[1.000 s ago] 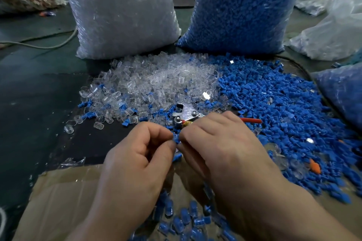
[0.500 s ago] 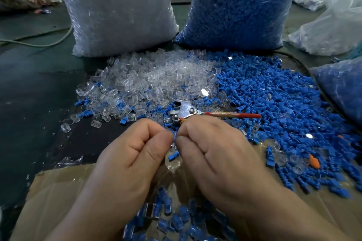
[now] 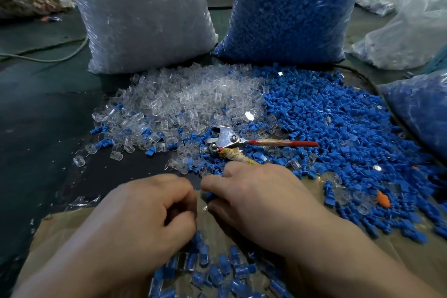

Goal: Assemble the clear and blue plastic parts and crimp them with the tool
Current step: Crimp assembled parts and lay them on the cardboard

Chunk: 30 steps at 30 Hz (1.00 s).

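Note:
My left hand (image 3: 150, 220) and my right hand (image 3: 261, 201) meet fingertip to fingertip over the edge of a cardboard box (image 3: 55, 232). My right hand pinches a small blue part (image 3: 208, 195). My left hand's fingers are curled, with a glint of a clear part (image 3: 205, 208) at its tips; most of that part is hidden. The crimp tool (image 3: 227, 140) lies on the parts just beyond my right hand, its red handle (image 3: 285, 144) pointing right. Loose clear parts (image 3: 183, 99) are heaped at centre and loose blue parts (image 3: 338, 128) to the right.
Several joined blue-and-clear pieces (image 3: 217, 268) lie in the box under my hands. A big bag of clear parts (image 3: 145, 19) and a big bag of blue parts (image 3: 290, 7) stand behind the heaps. Another blue bag (image 3: 423, 109) is at the right. A cable (image 3: 48, 57) crosses the dark floor at left.
Both hands have drawn back toward me and a little apart, which uncovers the whole crimp tool. The tool has not moved on the pile.

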### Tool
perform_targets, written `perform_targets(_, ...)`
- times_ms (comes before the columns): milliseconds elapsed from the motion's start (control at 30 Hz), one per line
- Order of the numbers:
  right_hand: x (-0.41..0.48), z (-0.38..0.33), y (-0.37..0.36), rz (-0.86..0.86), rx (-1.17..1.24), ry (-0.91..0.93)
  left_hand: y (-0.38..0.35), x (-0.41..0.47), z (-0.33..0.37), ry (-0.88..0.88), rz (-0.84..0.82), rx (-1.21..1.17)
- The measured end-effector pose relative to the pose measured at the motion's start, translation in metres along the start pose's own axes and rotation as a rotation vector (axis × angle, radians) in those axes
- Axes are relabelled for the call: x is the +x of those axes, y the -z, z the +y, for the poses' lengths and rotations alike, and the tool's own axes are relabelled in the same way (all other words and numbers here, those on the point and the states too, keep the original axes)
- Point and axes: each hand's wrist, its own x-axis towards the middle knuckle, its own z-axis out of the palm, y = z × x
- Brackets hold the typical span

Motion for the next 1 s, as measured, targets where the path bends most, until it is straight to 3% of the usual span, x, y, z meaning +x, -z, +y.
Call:
perform_targets(167,0.0,0.001,-0.003,0.02,0.026,-0.026,0.0,0.0,0.0,-0.028,-0.024,-0.068)
perform_targets(367,-0.008,0.0,0.002,0.049,0.121,-0.026,-0.009,0.01,-0.011,0.184,0.414,0.074)
perform_targets(467,-0.01,-0.001,0.004,0.069,0.268,-0.085,-0.015,0.016,-0.015,0.274,0.372,0.167)
perform_targets(600,-0.011,0.002,0.003,0.25,0.365,-0.238,-0.02,0.02,-0.006,0.249,0.24,0.236)
perform_targets(1000,-0.009,0.004,-0.004,0.372,0.527,-0.3,-0.025,0.02,-0.009,0.251,0.433,-0.1)
